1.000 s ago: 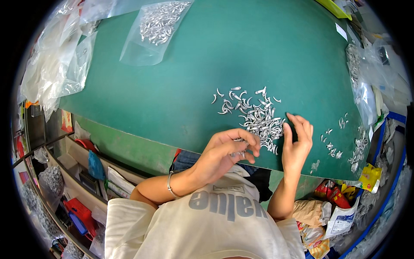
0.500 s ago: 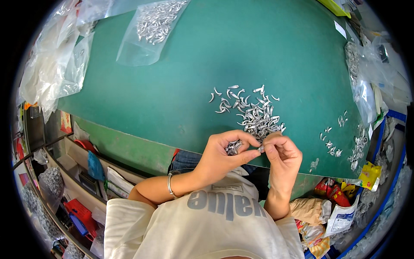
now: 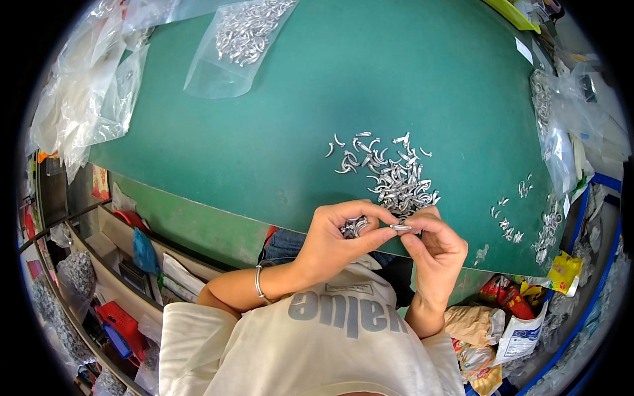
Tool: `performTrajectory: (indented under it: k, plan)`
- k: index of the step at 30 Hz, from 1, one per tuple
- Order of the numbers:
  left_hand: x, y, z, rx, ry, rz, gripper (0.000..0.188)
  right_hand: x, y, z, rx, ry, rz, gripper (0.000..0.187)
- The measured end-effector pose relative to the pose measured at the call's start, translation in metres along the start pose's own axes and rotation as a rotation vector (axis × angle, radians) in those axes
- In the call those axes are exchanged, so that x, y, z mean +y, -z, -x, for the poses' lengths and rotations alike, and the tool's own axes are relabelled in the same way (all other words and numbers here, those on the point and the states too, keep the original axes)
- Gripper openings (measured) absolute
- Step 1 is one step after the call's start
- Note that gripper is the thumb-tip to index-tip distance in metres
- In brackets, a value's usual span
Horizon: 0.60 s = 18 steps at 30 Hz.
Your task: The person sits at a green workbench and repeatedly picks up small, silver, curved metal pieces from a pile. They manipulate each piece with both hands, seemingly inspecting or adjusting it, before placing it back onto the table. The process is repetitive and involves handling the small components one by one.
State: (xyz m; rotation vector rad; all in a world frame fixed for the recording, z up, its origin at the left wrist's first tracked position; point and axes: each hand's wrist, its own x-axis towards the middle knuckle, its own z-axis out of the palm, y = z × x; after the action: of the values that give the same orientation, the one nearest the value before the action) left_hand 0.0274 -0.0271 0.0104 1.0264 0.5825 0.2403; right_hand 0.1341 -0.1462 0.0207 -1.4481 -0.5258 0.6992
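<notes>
A small curved silvery metal piece (image 3: 401, 228) lies between my two hands, its ends at the fingertips of both. My left hand (image 3: 328, 239) has thumb and forefinger closed on one end, while several more metal pieces (image 3: 353, 228) rest in its curled palm. Pinched at the other end, the piece meets the thumb and fingers of my right hand (image 3: 434, 247). Just beyond the hands a loose heap of the same curved metal pieces (image 3: 404, 187) spreads over the green tabletop (image 3: 264, 152).
At the far left lies a clear bag of metal pieces (image 3: 247, 33). Crumpled plastic bags (image 3: 86, 99) cover the left corner. Small groups of metal pieces (image 3: 548, 228) sit near the right edge. A blue-framed rack (image 3: 607, 264) stands at right; drawers (image 3: 125, 257) stand at left.
My right hand has shifted slightly right, and more of the metal piece between the fingertips now shows. The left hand stays nearly in place.
</notes>
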Motion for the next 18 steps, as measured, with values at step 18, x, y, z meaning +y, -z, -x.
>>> performTrajectory:
  k: [18]
  plan:
    - [-0.0017,-0.0032,0.0021,-0.024,-0.084,-0.024,0.009,0.0005,0.004,-0.0001,-0.026,0.068,0.09,0.014]
